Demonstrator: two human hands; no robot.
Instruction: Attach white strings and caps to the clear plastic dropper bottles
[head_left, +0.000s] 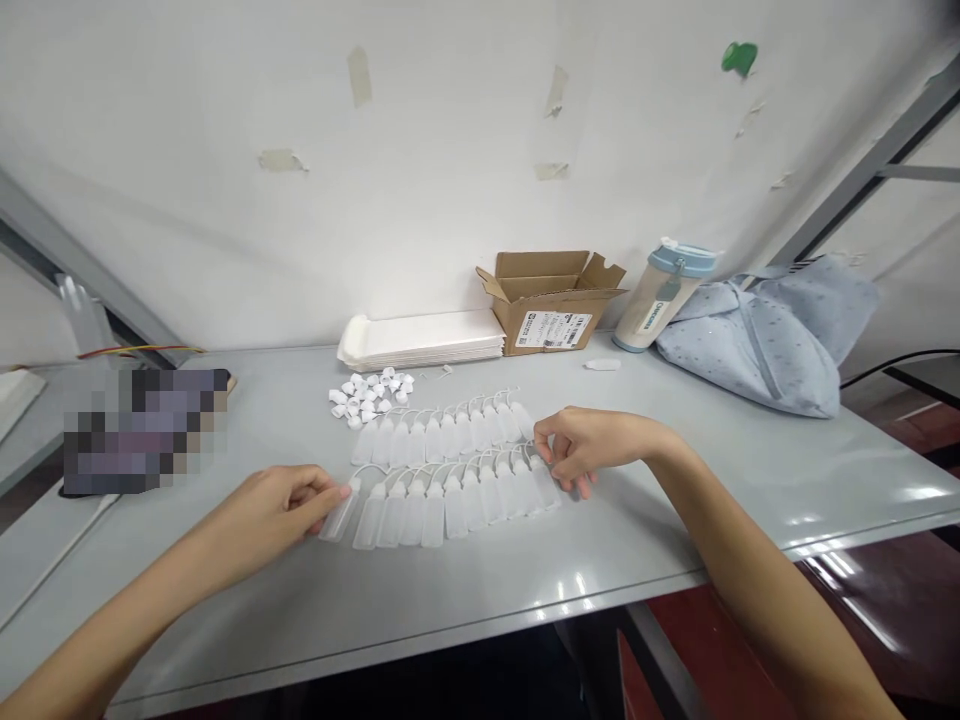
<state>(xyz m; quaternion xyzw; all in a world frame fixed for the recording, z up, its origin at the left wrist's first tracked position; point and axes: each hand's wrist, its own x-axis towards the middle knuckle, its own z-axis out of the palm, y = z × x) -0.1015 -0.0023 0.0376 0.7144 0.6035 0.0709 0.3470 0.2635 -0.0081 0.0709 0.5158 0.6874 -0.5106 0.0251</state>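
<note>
Two rows of small translucent plastic bottles with thin curved spouts lie flat on the grey table, a back row (428, 438) and a front row (465, 500). My left hand (289, 510) is closed at the front row's left end, thumb and fingers on the leftmost bottle (341, 508), which lies tilted. At the other end my right hand (581, 448) has its fingers curled over the spout end of the rightmost front bottle (546, 485); its fingertips are partly hidden. A pile of small white caps (367, 398) sits behind the rows, at the left.
Against the wall are a stack of white trays (427, 338), an open cardboard box (551, 310), a tumbler (664, 297) and a light blue cloth bag (757, 335). A single loose bottle (603, 365) lies before the box. A blurred-out device (146, 430) with a cable is at left.
</note>
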